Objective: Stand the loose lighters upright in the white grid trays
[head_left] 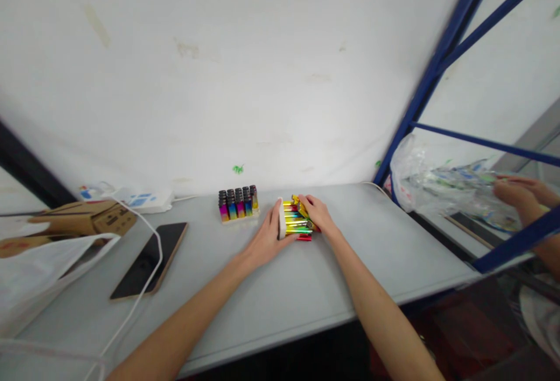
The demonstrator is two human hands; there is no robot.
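My left hand [268, 241] is wrapped round a pale tray [282, 220] that is tipped on its side. Shiny, brightly coloured cigarette lighters [292, 230] lie sideways with one end at this tray. My right hand [318, 213] closes on the lighters at their other end, with a gold one by its fingertips; how many it grips is hidden. Left of both hands, a second tray [240, 219] stands upright on the table, filled with rows of black-topped lighters [238, 203] in pink, blue and yellow.
On the grey table [210, 317], a phone [151, 258] lies at the left under a white cable [160, 247]. A cardboard box [83, 217] and white bag [48, 276] are further left. Blue rack bars [420, 89] rise at the right, with a co-worker's hand [520, 191] and plastic bags [455, 179] beyond.
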